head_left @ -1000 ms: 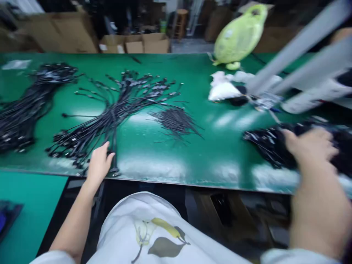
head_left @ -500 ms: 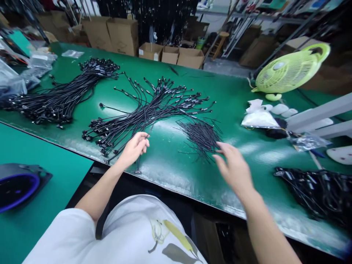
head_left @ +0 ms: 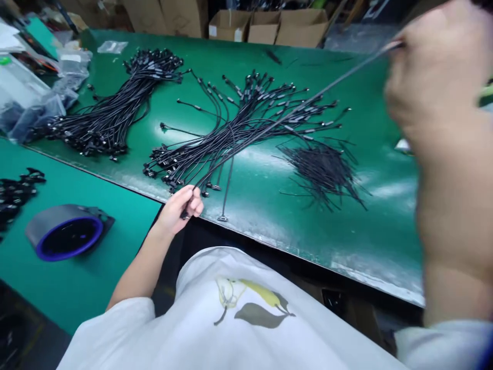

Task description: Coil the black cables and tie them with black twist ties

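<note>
My left hand point(head_left: 182, 205) is closed on one end of a black cable point(head_left: 269, 128) at the near edge of the green table point(head_left: 269, 205). My right hand point(head_left: 435, 77), raised close to the camera and blurred, pinches the cable's other end, so the cable runs taut across the fanned pile of black cables point(head_left: 239, 128). A smaller heap of thin black ties point(head_left: 323, 167) lies to the right of that pile. One loose cable point(head_left: 228, 190) hangs toward the table edge beside my left hand.
A second bundle of black cables point(head_left: 111, 110) lies at the far left, with plastic bags point(head_left: 42, 97) beyond it. A grey and blue round holder point(head_left: 65, 234) sits on the lower teal surface point(head_left: 77, 277). Cardboard boxes point(head_left: 265, 28) stand behind the table.
My right hand rose from the thin ties up toward the camera, drawing a cable taut. My left hand closed on its near end. The view tilted down and left.
</note>
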{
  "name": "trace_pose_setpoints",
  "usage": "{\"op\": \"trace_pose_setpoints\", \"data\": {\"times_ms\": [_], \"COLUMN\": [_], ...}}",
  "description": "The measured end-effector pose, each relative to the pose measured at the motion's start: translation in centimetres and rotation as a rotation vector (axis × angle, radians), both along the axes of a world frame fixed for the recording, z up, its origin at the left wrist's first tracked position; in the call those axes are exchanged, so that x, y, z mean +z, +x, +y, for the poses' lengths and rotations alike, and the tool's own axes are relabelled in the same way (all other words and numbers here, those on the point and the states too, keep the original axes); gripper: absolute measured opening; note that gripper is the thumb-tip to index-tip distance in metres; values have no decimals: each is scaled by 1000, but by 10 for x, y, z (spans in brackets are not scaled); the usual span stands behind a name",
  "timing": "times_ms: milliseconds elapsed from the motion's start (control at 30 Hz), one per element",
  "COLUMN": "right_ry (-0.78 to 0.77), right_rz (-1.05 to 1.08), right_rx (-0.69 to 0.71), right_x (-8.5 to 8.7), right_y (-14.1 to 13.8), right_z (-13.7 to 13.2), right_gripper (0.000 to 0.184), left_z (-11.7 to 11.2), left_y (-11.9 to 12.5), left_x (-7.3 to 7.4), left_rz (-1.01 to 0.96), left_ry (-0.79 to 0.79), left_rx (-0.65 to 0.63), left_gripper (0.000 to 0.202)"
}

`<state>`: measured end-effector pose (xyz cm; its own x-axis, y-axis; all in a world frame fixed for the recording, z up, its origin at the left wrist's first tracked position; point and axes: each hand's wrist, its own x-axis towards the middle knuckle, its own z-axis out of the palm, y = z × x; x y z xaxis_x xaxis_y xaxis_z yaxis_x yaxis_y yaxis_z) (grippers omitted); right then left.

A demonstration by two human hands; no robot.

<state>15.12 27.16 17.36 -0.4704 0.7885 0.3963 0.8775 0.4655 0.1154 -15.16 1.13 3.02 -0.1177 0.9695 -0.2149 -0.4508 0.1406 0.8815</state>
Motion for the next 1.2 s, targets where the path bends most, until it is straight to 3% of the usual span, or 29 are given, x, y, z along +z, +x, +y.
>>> {"op": "trace_pose_setpoints", "data": {"times_ms": [67, 167, 267, 333, 433, 500, 600, 667, 733, 767, 867, 933, 1000, 1133, 1200], "right_ry": [84, 44, -154, -387, -642, -612, -450, -414, -480, -526, -556, -491, -428, -344, -340], "right_rz": [-101, -332, -423, -401, -304, -228, -120, -40, 63, 125, 311, 384, 393, 324, 299], "right_rx": [-29, -42, 6, 177, 476, 540, 489, 462, 497, 514, 465, 397, 369, 282, 254], "right_x": [-6, -39, -77, -93, -98, -93, -85, -82, -82, -85, -98, -111, -123, -135, -136], "right_y": [16, 40, 56, 56, 42, 33, 32, 42, 56, 65, 86, 95, 98, 100, 104], "right_z": [-19, -58, -104, -137, -178, -190, -183, -167, -148, -139, -121, -118, -121, -131, -132], "right_gripper": [80, 61, 37, 28, 17, 17, 29, 34, 33, 31, 30, 33, 37, 36, 35], "left_z": [7, 20, 33, 39, 42, 41, 37, 33, 28, 26, 22, 24, 30, 41, 40], "left_y": [4, 15, 36, 58, 96, 117, 130, 126, 113, 105, 79, 66, 58, 51, 49], "left_x": [-5, -13, -16, -13, -4, 0, 2, 4, 10, 14, 31, 40, 43, 33, 29], "left_rz": [-16, -9, 26, 141, 542, 810, 938, 798, 465, 255, -299, -502, -593, -664, -724], "left_ry": [-14, -25, -12, 30, 273, 446, 420, 309, 215, 173, 143, 165, 112, -120, -122], "left_rx": [-25, -77, -196, -337, -483, -483, -561, -712, -812, -800, -483, -245, -89, 11, 1], "left_gripper": [27, 26, 27, 30, 33, 33, 30, 29, 31, 33, 29, 28, 26, 41, 39]}}
